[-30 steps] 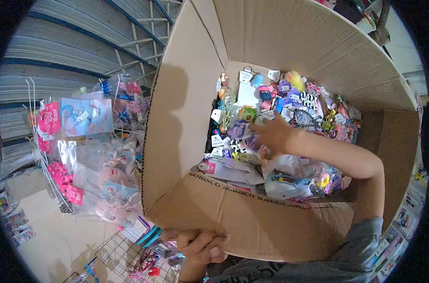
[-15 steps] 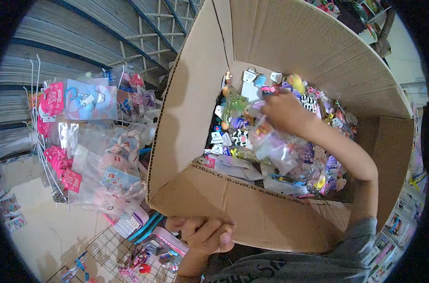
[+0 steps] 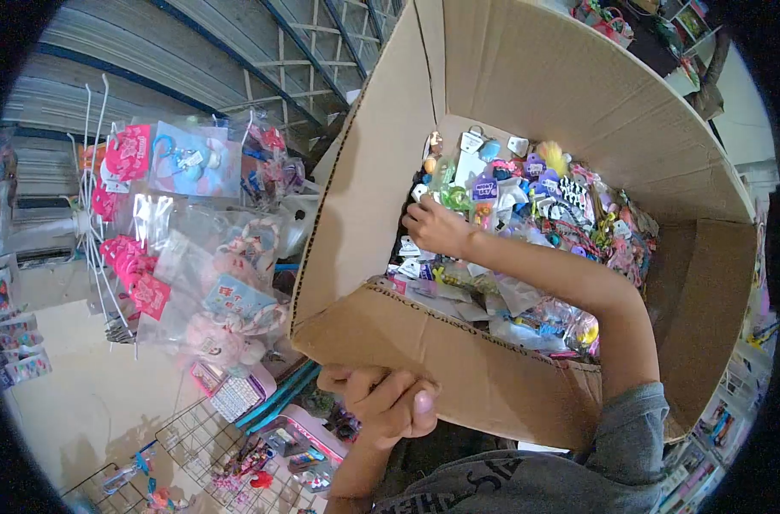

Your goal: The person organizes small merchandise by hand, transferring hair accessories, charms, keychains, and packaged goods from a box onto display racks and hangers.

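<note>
A large cardboard box [image 3: 527,377] stands tilted before me, holding a heap of small packaged trinkets and keychains on cards. My left hand [image 3: 386,403] is closed over the lower edge of the box's near flap. Inside the box, at the left side of the heap, my right hand [image 3: 437,227] has its fingers bent together; what they hold, if anything, is hidden. A small white tag [image 3: 419,192] shows just beyond the fingertips. Right of it lie a purple card [image 3: 484,189] and a yellow fluffy trinket [image 3: 553,158].
Left of the box, wire hooks [image 3: 90,214] carry pink cards and bagged pink plush items [image 3: 223,338]. Below them are a wire grid [image 3: 184,437] and a pink-edged case [image 3: 304,441]. Slatted shutters with a metal lattice [image 3: 296,51] rise behind.
My right hand has moved left and down within the box, away from the heap's middle, and a clear bag no longer shows under it. The left hand keeps its hold; the view has shifted slightly.
</note>
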`<state>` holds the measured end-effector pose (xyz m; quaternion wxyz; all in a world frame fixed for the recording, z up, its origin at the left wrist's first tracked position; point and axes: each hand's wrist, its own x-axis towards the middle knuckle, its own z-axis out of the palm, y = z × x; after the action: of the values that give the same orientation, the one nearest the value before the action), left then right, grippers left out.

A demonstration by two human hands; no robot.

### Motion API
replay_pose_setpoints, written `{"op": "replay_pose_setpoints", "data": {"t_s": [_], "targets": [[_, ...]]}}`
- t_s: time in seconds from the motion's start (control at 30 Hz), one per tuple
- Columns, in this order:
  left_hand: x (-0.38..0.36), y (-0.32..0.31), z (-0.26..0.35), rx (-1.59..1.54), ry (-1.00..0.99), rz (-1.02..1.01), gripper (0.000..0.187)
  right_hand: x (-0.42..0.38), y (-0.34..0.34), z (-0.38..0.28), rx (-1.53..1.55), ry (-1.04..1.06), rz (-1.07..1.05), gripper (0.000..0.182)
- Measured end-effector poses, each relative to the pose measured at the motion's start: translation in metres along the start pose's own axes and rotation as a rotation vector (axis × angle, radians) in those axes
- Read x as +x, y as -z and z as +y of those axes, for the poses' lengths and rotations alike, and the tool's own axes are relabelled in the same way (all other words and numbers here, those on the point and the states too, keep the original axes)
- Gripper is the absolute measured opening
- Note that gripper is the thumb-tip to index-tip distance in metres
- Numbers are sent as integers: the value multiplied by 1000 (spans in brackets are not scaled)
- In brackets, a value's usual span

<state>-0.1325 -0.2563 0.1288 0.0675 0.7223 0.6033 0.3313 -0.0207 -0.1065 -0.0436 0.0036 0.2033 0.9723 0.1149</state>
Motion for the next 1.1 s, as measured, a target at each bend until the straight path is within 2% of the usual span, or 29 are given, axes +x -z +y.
{"op": "replay_pose_setpoints", "data": {"t_s": [0.07,0.13,0.17,0.2,0.23,0.3,0.37,0.4,0.43,0.47,0.5,0.53,0.57,0.6,0.67,0.73,0.8,0.87,0.9,0.93,0.97,1.0,1.03,1.07,1.1], "targets": [[-2,0,-2,-25,-11,9,42,0,1,-3,-33,41,-55,11],[-7,-2,-7,-36,-75,27,17,1,-7,-6,-93,14,-57,11],[-7,-2,-5,-33,-78,34,17,-3,-11,-3,-38,-40,-15,11],[-5,-2,-2,-43,-62,24,25,-7,-7,1,74,-90,-64,12],[-3,-2,-2,-55,-45,15,36,-13,-3,6,53,-131,-7,13],[1,-1,-3,-23,-92,52,33,-27,7,19,27,-161,51,15],[6,3,-2,5,-136,82,31,-38,21,35,195,-457,84,15],[13,9,0,18,-115,3,23,-43,31,44,188,-453,85,15],[19,16,2,31,-96,-78,20,-48,42,52,306,-535,153,17],[26,23,3,27,-99,-73,20,-51,56,60,425,-619,220,20],[34,30,4,-22,-2,-166,19,-53,74,69,418,-620,220,20],[40,33,4,-71,94,-259,18,-53,95,78,777,-659,200,22],[45,31,4,-149,136,-172,15,-54,115,84,1137,-684,176,25],[53,29,3,-154,131,-167,15,-53,130,86,1129,-685,178,25],[72,27,1,-259,244,-126,35,-48,159,82,1587,-622,311,24],[88,20,-7,-313,189,-196,40,-42,203,78,1605,-556,272,21],[97,8,-13,-363,130,-269,45,-32,218,70,1622,-492,238,20],[100,-4,-18,-699,49,-162,40,-22,220,64,1573,-317,339,18],[97,-2,-21,-612,162,-288,31,-18,217,64,1568,-322,347,18],[96,0,-22,-613,155,-293,31,-14,212,65,1592,-270,406,19],[95,1,-22,-574,231,-306,25,-12,205,66,1615,-218,463,19],[95,2,-22,-533,309,-317,21,-11,197,67,1615,-221,467,19],[98,5,-16,-626,392,-366,18,-10,188,70,1727,-366,436,20],[99,7,-15,-625,393,-367,18,-7,176,72,1836,-513,400,21],[99,9,-14,-698,463,-371,22,-5,150,77,1485,-565,328,21]]}}
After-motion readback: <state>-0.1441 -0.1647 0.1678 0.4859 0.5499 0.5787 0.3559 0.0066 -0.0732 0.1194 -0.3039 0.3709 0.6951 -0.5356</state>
